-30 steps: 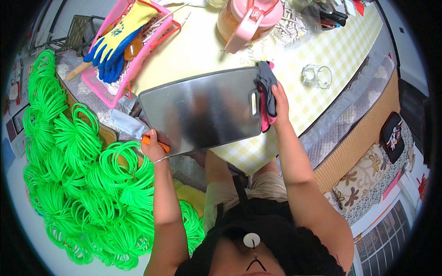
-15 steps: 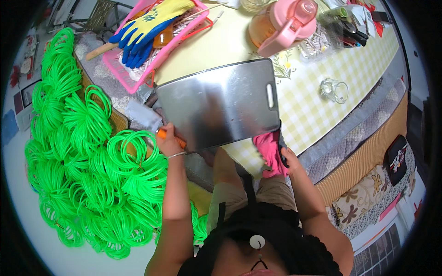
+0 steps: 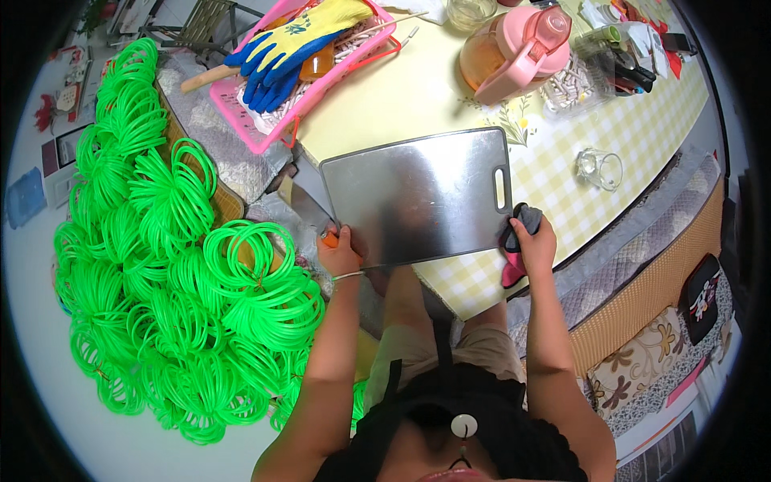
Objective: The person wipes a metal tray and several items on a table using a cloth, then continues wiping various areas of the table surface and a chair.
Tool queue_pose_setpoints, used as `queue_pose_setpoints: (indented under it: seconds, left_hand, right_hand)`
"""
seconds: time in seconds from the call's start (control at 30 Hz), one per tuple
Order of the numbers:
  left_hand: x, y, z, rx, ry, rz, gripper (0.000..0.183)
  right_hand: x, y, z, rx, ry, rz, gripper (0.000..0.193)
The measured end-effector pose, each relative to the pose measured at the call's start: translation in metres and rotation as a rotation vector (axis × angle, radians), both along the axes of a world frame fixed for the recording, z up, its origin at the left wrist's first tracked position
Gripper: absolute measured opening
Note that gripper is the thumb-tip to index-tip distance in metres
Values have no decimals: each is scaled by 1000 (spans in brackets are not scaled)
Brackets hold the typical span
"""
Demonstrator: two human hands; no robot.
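A stainless-steel cutting board with a dark rim and a handle slot lies at the near edge of the table. At its near left corner, my left hand is closed round the orange handle of a kitchen knife, whose blade points away to the far left. My right hand is closed on a pink and grey cloth at the board's near right corner. The cloth's pink part hangs below the fingers. Whether the right fingers also grip the board's rim is hidden.
Bundles of bright green plastic rings pile up on the left. A pink basket with blue-and-yellow gloves stands far left on the checked tablecloth. A pink-lidded jug and a glass stand beyond the board. A padded bench lies right.
My right hand has moved up to the board's corner, gathering the cloth, so less pink hangs down. My left hand keeps the knife. The whole view has shifted slightly.
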State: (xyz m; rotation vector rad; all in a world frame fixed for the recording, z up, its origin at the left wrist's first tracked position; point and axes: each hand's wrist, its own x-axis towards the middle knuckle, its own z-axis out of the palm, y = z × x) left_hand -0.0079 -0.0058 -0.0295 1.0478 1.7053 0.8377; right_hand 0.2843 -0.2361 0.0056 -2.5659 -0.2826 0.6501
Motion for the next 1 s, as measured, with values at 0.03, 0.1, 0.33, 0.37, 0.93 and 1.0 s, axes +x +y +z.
queue_pose_setpoints:
  seconds: [0.03,0.1,0.33,0.37,0.93,1.0]
  left_hand:
    - [2,-2,-3,62,-76,-32,19]
    - [2,4,-4,94,61,-188,23]
    - [80,78,25,317,546,-849,53]
    - [88,90,28,326,565,-872,53]
    - [-25,28,18,338,412,-803,49]
    - [-39,20,15,242,379,-689,49]
  right_hand:
    - [5,12,13,-68,57,45,45]
    - [8,15,14,-137,106,116,41]
    - [-31,-3,19,-189,372,163,37]
    - [-43,-2,15,-117,421,111,37]
    - [-66,86,63,552,470,-148,30]
    - [-41,100,46,509,164,159,38]
